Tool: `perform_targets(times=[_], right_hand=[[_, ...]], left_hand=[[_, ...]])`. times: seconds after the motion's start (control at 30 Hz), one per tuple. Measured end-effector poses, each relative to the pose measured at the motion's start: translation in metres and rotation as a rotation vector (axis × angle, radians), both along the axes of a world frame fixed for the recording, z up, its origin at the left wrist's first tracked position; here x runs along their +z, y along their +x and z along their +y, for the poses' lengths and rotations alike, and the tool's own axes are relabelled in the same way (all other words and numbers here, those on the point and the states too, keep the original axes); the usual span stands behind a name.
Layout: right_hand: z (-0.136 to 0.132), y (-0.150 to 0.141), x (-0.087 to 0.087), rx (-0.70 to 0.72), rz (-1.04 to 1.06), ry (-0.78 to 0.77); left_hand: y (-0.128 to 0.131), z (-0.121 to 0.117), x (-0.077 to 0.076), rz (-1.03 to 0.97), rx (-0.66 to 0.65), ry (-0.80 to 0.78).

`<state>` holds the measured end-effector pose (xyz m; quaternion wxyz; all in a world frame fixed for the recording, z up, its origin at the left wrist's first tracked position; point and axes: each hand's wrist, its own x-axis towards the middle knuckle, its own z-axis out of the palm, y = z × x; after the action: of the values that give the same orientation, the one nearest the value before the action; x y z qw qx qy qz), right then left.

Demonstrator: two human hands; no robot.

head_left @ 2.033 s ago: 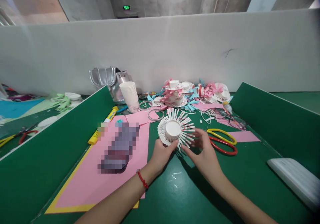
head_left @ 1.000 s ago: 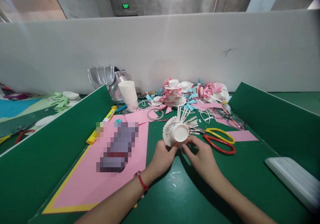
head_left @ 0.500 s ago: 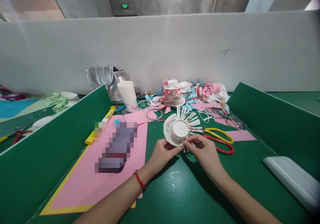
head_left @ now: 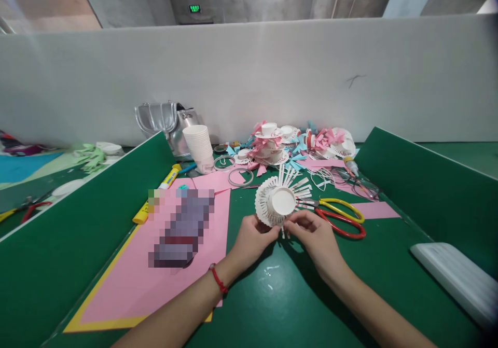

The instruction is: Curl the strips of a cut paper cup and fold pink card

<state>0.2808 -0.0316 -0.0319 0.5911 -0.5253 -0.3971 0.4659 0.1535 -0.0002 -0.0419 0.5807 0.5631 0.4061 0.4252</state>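
A white paper cup (head_left: 284, 202), its wall cut into narrow strips that fan out round the base, is held above the green table between my hands. On its left the strips are folded into a looped, scalloped edge; at the top and right they stick out straight. My left hand (head_left: 254, 236) pinches the lower left edge. With thumb and fingertips closed, my right hand (head_left: 311, 231) grips a strip at the bottom. Red-and-yellow-handled scissors (head_left: 346, 218) lie just right of the cup, their blades partly behind its strips.
Pink sheets (head_left: 128, 280) and a pixelated dark object (head_left: 182, 228) lie left, beside a yellow glue tube (head_left: 142, 210). Stacked paper cups (head_left: 198, 148), tape rings (head_left: 240, 177) and cut-cup flowers (head_left: 268, 148) stand behind. Green dividers (head_left: 428, 177) flank the table; a white ridged object (head_left: 455, 280) lies right.
The cup has tilted and shifted slightly to the right. My right hand has moved a little left along the lower edge, closer to my left hand.
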Motion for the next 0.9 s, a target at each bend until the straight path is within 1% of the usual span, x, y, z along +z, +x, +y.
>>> perform_targets(times=[0.1, 0.2, 0.4, 0.6, 0.73, 0.9], right_hand=[[0.0, -0.001, 0.001, -0.004, 0.039, 0.007], [0.0, 0.0, 0.0, -0.009, 0.065, 0.009], [0.001, 0.002, -0.002, -0.045, 0.038, -0.004], [0.001, -0.001, -0.005, 0.021, -0.017, 0.057], [0.0, -0.001, -0.008, 0.016, -0.119, 0.075], [-0.002, -0.001, -0.005, 0.011, -0.16, 0.113]], left_hand=[[0.001, -0.001, 0.001, -0.03, 0.006, -0.022], [0.001, -0.003, 0.005, -0.02, 0.009, -0.049], [0.001, -0.005, 0.01, -0.028, -0.009, -0.058], [0.001, -0.004, 0.013, -0.09, 0.054, -0.099], [0.001, -0.002, 0.013, -0.123, 0.108, -0.097], [0.001, -0.002, 0.012, -0.111, 0.149, -0.083]])
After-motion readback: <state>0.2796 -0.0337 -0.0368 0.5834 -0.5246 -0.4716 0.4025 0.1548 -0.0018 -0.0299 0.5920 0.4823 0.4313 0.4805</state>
